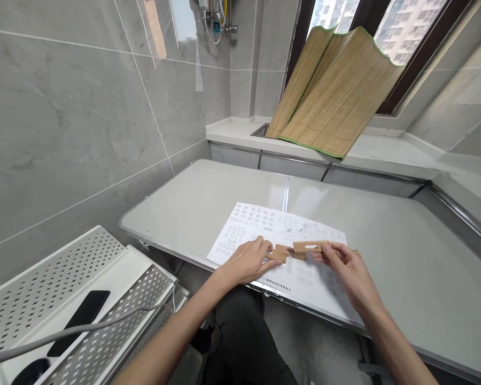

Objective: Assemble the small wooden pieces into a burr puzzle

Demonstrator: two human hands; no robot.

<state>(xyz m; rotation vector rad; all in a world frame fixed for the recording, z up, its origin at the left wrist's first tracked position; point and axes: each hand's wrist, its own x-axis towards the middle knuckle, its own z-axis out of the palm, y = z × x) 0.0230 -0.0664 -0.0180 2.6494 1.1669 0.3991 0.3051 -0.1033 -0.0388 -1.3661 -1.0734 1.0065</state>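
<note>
My right hand (342, 262) pinches the end of a flat brown wooden piece (310, 246) with a pale slot in it, raised a little above the paper. Under my left hand (250, 259) lies another wooden piece (278, 255), held between thumb and fingers close to the paper. More small wooden pieces sit between the hands, partly overlapping, and one more shows behind my right hand. All are over a large printed instruction sheet (240, 224) covered with small diagrams. My palms hide part of the pieces.
The sheet lies on a pale folding table (192, 203) with a centre seam. A white perforated rack (56, 272) at the left holds a black phone (84, 315), with a grey cable (116, 318) across it. A bamboo mat (328, 96) leans by the window on the counter (232, 128).
</note>
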